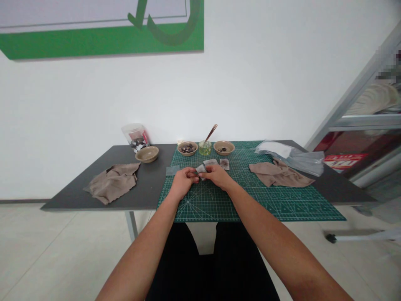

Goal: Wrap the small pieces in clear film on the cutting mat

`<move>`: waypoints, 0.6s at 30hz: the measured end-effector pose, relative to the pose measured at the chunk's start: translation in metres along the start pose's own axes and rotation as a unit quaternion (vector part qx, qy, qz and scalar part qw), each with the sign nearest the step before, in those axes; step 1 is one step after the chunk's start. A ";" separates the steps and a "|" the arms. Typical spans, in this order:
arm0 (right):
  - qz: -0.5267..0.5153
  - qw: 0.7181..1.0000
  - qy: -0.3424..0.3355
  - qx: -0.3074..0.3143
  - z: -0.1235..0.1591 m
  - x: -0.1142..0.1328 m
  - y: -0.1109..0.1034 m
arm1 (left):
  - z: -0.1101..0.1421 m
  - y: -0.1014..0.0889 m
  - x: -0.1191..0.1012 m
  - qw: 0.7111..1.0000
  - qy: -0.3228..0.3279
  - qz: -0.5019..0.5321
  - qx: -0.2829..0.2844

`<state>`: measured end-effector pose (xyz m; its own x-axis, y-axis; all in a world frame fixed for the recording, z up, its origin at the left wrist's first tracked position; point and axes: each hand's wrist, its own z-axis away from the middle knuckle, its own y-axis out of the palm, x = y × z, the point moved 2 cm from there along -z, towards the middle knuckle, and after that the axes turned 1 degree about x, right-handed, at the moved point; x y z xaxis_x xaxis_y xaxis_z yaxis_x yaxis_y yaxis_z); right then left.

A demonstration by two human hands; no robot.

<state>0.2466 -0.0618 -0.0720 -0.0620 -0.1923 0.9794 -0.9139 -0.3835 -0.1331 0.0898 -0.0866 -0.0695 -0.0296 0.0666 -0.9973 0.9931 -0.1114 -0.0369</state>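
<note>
My left hand (184, 177) and my right hand (216, 173) meet over the green cutting mat (250, 200), fingers curled. Between them they pinch a small grey square piece (201, 169), perhaps fabric or sandpaper. Another grey square (172, 170) lies flat just left of my left hand, at the mat's edge. Two more small squares (224, 163) lie just beyond my right hand. Behind them stand a bowl of dark pieces (187, 148), a small green cup with a brush (205, 147) and a second bowl (224, 147).
A tan cloth (113, 181) lies on the dark table (147, 188) at the left, with an empty bowl (147, 154) and a plastic jar (135, 136) behind it. Another tan cloth (277, 174) and clear plastic bags (293, 156) sit at the right. A metal shelf (366, 113) stands beyond.
</note>
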 end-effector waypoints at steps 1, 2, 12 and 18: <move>0.000 1.000 0.003 0.007 0.000 0.001 0.000 | 0.000 0.000 0.000 1.000 0.002 0.001 0.004; 0.007 1.000 0.005 0.012 0.001 0.002 0.001 | 0.000 0.000 0.001 1.000 0.008 -0.005 0.010; 0.016 0.999 0.001 0.029 0.002 0.005 0.000 | 0.001 0.000 0.000 0.998 0.040 -0.021 0.032; 0.063 0.996 0.001 -0.064 0.003 0.008 0.002 | 0.007 0.005 -0.010 0.995 0.063 -0.041 0.063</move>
<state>0.2451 -0.0670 -0.0653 -0.1797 -0.2303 0.9564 -0.9424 -0.2385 -0.2345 0.0947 -0.0951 -0.0605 -0.0881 0.2032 -0.9752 0.9656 -0.2230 -0.1337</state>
